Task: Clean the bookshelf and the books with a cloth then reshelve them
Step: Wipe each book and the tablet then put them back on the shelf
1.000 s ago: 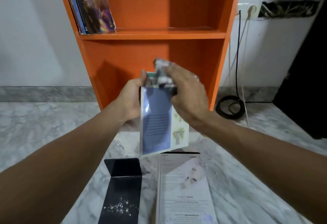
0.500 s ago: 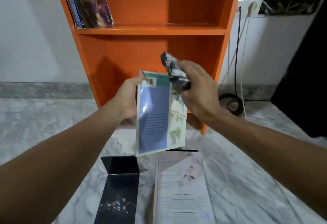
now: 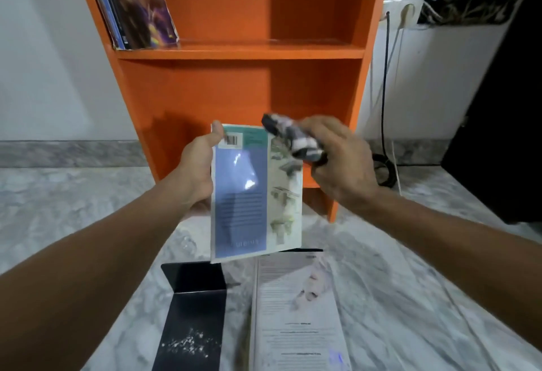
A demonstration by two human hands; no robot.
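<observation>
While your left hand point(image 3: 199, 171) grips the blue-backed book point(image 3: 243, 194) upright by its left edge — thumb over the top corner beside the barcode — your right hand point(image 3: 341, 165) is curled round a bunched grey-and-white cloth point(image 3: 294, 139) at the book's upper right corner. Both hang before the orange bookshelf point(image 3: 240, 54), where a few books point(image 3: 137, 4) lean at the upper shelf's left end. Below, on the marble floor point(image 3: 73, 209), lie a black bookend point(image 3: 192, 312) and a pale book point(image 3: 296, 315).
</observation>
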